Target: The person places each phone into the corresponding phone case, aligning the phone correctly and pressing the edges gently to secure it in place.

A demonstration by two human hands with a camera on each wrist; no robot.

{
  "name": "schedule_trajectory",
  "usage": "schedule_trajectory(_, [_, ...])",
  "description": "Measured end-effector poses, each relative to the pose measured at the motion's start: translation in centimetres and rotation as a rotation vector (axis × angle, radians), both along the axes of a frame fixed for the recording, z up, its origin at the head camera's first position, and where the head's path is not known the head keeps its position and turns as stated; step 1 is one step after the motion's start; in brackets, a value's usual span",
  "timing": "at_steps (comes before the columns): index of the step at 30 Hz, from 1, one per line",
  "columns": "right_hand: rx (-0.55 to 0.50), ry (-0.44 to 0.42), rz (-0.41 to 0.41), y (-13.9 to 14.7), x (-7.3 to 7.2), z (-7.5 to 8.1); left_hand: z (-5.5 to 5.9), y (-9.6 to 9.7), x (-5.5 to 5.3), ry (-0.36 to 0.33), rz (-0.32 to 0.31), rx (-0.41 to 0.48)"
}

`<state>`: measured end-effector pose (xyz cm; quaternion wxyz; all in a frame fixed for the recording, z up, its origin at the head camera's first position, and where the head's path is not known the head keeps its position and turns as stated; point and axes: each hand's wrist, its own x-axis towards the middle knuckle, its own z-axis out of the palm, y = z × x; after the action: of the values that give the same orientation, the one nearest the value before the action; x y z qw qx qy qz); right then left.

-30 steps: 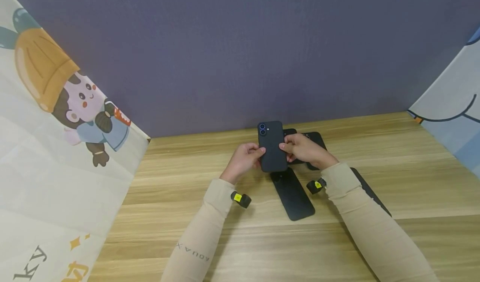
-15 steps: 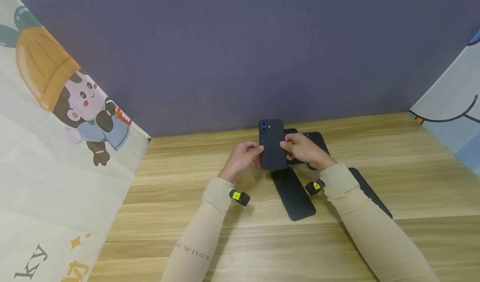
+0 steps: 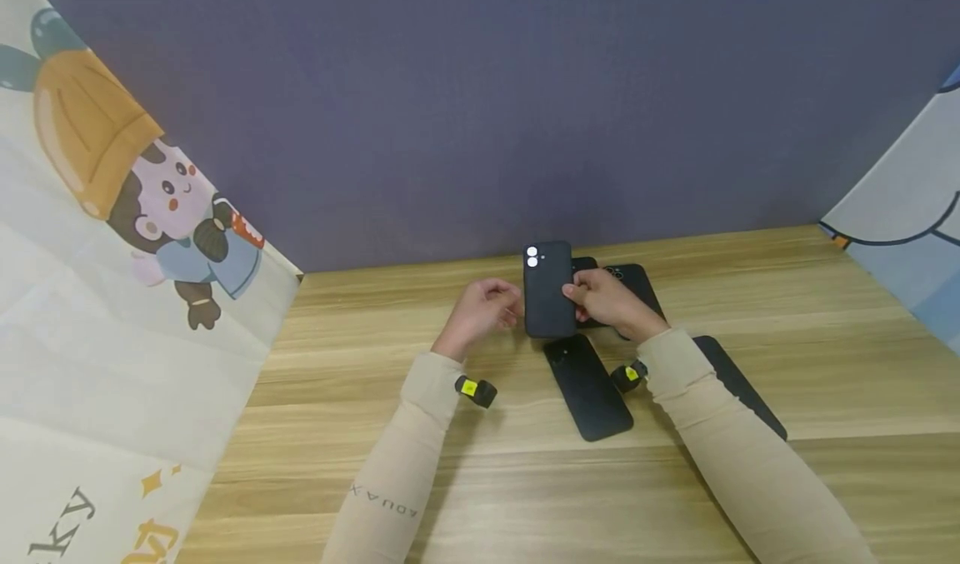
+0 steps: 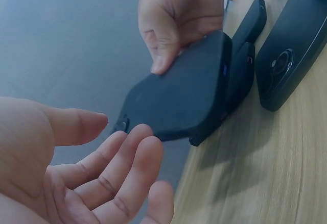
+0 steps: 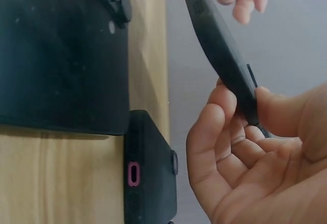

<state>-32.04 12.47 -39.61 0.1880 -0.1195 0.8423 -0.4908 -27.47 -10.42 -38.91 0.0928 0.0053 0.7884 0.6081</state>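
Observation:
A black phone [image 3: 547,297], apparently in a case, is held upright near the back of the table, its two camera lenses at top left showing bright white. My right hand [image 3: 609,301] pinches its right edge between thumb and fingers; the right wrist view shows the phone [image 5: 219,45] edge-on with a blue-tinted port. Just off the left edge is my left hand [image 3: 483,314], fingers loosely bent and holding nothing. In the left wrist view, the left hand's fingertips [image 4: 148,150] come close to the phone's [image 4: 173,91] camera end.
Another black phone [image 3: 588,389] lies flat in front of the held one. Two more dark phones [image 3: 637,281] lie behind my right hand, partly covered. A long dark device [image 3: 738,385] lies beside the right sleeve. A grey-purple panel [image 3: 480,114] rises behind the wooden table [image 3: 337,364].
My left hand has let go of the phone's left edge and moved slightly left. The phone stays in the right hand, shifted slightly right, and its lenses now look white instead of blue.

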Motion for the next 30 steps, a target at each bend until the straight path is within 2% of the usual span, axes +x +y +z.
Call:
schedule_trajectory(8, [-0.013, -0.009, -0.005, -0.5, -0.4, -1.3, 0.0, 0.0, 0.0, 0.000, 0.004, 0.027])
schedule_trajectory(15, [0.015, -0.007, -0.003, -0.6, -0.7, -2.1, -0.2, -0.2, -0.1, 0.017, 0.002, -0.010])
schedule_trajectory(30, [0.067, -0.010, 0.021, -0.8, -1.0, -2.1, -0.7, -0.7, -0.3, -0.019, 0.019, -0.020])
